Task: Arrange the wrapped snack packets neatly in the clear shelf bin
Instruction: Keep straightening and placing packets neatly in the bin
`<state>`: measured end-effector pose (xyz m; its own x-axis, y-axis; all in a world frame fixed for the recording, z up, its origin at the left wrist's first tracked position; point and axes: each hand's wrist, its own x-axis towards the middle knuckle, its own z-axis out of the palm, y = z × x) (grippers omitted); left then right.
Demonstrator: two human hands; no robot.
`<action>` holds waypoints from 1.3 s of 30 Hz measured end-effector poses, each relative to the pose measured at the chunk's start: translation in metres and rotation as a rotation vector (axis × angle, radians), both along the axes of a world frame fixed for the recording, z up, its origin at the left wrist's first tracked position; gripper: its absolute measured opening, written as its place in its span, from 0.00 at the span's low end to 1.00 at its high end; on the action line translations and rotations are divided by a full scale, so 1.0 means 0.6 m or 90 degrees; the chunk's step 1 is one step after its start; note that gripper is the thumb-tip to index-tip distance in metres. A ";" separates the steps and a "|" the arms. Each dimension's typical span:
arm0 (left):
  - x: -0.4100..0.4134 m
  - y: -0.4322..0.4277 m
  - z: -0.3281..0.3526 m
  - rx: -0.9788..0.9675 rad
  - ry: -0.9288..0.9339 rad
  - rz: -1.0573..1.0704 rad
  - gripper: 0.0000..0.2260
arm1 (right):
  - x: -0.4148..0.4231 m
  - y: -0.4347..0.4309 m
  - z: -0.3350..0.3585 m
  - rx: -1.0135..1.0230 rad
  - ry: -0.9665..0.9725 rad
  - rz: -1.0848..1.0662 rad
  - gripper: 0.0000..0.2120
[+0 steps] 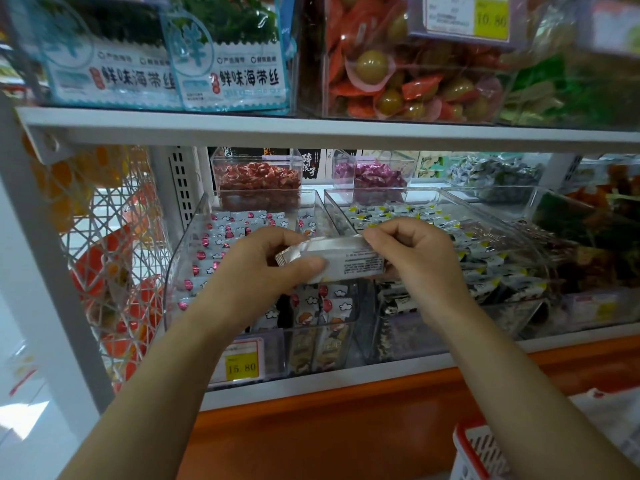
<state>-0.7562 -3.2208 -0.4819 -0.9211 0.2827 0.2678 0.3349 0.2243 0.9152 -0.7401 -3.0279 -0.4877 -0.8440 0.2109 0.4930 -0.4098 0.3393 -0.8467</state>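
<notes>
Both my hands hold one silvery white wrapped snack packet [341, 259], its printed back facing me, just above the front of a clear shelf bin [183, 258]. My left hand [263, 265] pinches the packet's left end between thumb and fingers. My right hand [412, 251] grips its right end with curled fingers. The bin holds several white packets with pink and cloud print [242, 220], lined up in rows at the back and standing on end at the front [322, 306]. My hands hide the middle of the bin.
A second clear bin [519, 216] to the right holds packets with yellow and dark print. Smaller bins of red [258, 180] and purple candies [375, 176] stand behind. A yellow price tag [241, 367] hangs below. A red-rimmed basket [479, 452] sits at the lower right. Another shelf runs above.
</notes>
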 end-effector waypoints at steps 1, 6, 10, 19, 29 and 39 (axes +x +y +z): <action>-0.001 -0.001 0.000 0.000 0.007 0.004 0.07 | 0.000 0.005 0.002 -0.009 -0.022 0.024 0.07; -0.004 0.001 0.000 0.063 0.027 0.001 0.04 | 0.004 0.020 0.008 -0.031 -0.089 0.120 0.07; -0.006 0.004 -0.004 0.018 0.076 0.018 0.03 | 0.004 0.015 0.005 -0.038 -0.085 0.103 0.07; -0.012 0.007 -0.019 -0.065 0.147 0.108 0.07 | 0.000 -0.009 -0.001 -0.146 -0.052 0.059 0.08; -0.028 0.028 -0.017 -0.057 0.160 0.167 0.16 | -0.020 -0.019 0.005 -0.005 0.064 -0.074 0.06; -0.164 0.071 0.005 -0.468 0.192 0.114 0.14 | -0.073 0.023 0.006 -0.258 0.019 -0.161 0.04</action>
